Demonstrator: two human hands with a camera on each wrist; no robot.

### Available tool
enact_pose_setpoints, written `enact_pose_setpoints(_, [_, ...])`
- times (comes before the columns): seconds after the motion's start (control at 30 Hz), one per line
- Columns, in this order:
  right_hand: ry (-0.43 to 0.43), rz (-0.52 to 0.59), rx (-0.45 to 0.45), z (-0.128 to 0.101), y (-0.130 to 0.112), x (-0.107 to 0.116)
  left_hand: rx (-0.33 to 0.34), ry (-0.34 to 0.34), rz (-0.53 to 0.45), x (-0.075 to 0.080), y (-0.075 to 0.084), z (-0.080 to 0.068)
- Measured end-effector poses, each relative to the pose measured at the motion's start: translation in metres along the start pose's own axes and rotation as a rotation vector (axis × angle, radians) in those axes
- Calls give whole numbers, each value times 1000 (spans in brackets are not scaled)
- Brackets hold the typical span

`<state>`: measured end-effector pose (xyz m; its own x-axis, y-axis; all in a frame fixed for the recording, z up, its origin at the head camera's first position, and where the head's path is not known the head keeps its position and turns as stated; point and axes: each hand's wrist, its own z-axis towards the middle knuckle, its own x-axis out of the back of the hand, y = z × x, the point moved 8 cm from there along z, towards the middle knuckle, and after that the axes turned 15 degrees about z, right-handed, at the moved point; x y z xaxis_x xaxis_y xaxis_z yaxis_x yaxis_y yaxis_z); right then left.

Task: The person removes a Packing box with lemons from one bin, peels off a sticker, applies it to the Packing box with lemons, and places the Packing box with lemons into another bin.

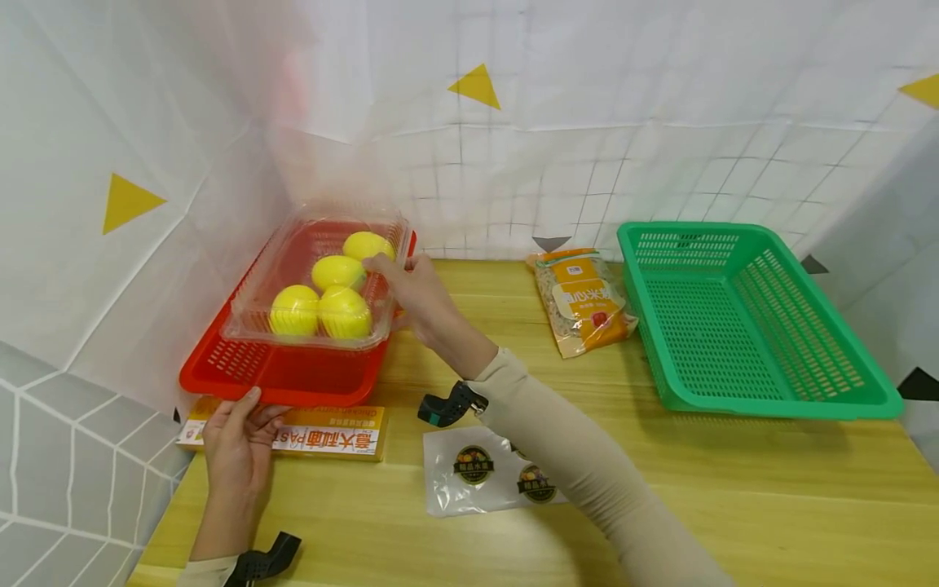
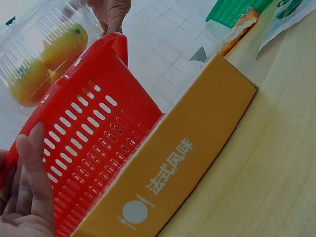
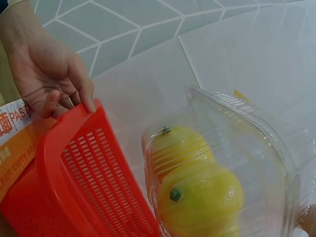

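Note:
My right hand (image 1: 424,297) grips the right edge of a clear plastic box (image 1: 242,324) with several yellow lemons (image 1: 337,273) inside. The box is over the red basket (image 1: 293,398), tilted in the right wrist view. At the basket's front rim, my left hand (image 1: 238,448) pinches the edge between thumb and fingers. An orange and white pasta box (image 1: 330,439) lies beneath the basket's front; the rest of it is hidden. In the left wrist view, the pasta box (image 2: 197,128) stands close against the basket's slotted side.
A green basket (image 1: 663,399) stands on the right of the wooden table (image 1: 734,489). Beside it lies an orange food packet (image 1: 583,302). A clear bag with round labels (image 1: 473,469) lies partly under my right forearm. White sheeting (image 1: 572,163) borders the table's back.

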<state>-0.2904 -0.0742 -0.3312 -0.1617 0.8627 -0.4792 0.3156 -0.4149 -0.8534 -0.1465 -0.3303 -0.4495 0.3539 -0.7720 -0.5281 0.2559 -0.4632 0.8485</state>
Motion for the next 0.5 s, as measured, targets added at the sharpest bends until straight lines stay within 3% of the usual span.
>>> enact_pose_setpoints(0.23, [-49, 15, 30, -5, -6, 7, 0, 24, 10, 0, 0, 1])
enact_pose_setpoints(0.5, [-55, -1, 15, -11, -12, 17, 17, 108, 50, 7, -1, 0])
